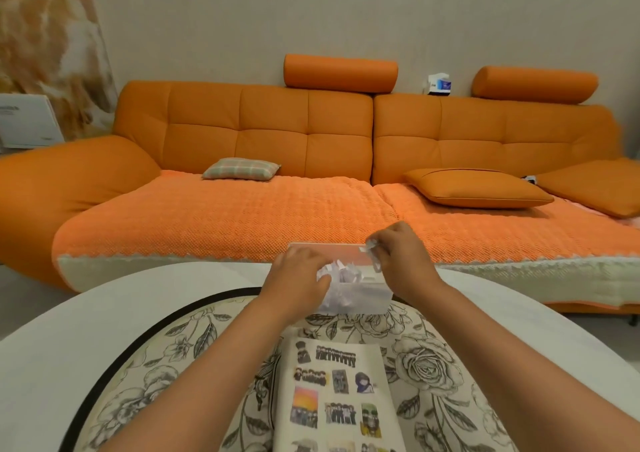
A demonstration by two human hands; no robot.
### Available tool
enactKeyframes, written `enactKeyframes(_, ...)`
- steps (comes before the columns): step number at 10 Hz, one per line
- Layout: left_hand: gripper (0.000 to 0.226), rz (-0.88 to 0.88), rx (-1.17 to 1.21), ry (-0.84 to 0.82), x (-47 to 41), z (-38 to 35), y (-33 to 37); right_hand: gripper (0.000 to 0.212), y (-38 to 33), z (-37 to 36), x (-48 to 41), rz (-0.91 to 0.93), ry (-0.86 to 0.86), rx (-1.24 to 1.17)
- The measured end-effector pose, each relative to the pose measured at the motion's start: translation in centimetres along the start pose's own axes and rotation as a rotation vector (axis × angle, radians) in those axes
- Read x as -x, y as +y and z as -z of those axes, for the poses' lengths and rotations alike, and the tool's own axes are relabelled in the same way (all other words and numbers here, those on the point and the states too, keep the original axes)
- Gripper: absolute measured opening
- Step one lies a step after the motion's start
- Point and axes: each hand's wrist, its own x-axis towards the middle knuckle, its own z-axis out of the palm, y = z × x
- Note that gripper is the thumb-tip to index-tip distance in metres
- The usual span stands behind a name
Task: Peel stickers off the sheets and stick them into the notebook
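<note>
Box (367,301) holds crumpled paper scraps (341,273) | right hand (403,256) pinches strip (367,247)

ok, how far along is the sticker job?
Done: the notebook page already carries several rows of stickers. In hand: the right hand pinches a small pale scrap over the clear box of crumpled paper; the left hand touches that paper. Left: unclear, no fresh sheet shows.

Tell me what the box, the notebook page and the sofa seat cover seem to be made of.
Box: looks like clear, glossy plastic; crumpled white scraps show through its wall. Notebook page: matte cream paper, probably; it lies flat with stickers on it. Sofa seat cover: orange woven or knitted fabric, judging by its bumpy waffle texture.
</note>
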Motion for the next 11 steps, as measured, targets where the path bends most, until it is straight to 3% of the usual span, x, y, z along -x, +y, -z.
enactKeyframes(1,0.046,0.008,-0.059,-0.163,-0.7,-1.2,-0.9,0.036,0.7,-1.7,-1.3,0.010,-0.210,0.132)
enactKeyframes(3,0.049,-0.017,-0.041,-0.081,-0.2,-2.6,-1.5,0.025,2.1,-3.2,-1.0,-0.096,-0.350,0.180)
enactKeyframes(4,0.051,-0.011,0.027,-0.047,-0.3,-2.8,-1.4,0.046,2.3,-3.1,-0.5,-0.111,-0.452,0.201)
enactKeyframes(5,0.052,0.007,0.073,-0.021,-0.2,-2.8,-1.4,0.054,2.2,-3.1,0.0,-0.055,-0.374,0.238)
enactKeyframes(7,0.052,0.012,0.047,-0.029,0.1,-2.9,-1.5,0.055,1.6,-3.5,0.4,0.052,-0.485,0.353)
enactKeyframes(9,0.055,0.014,0.060,-0.034,0.2,-2.0,-1.1,0.051,1.8,-1.7,0.0,0.084,-0.386,0.323)
enactKeyframes(11,0.056,-0.012,0.114,0.067,2.4,1.9,0.2,0.044,-0.2,2.6,1.8,0.026,-0.238,0.064)
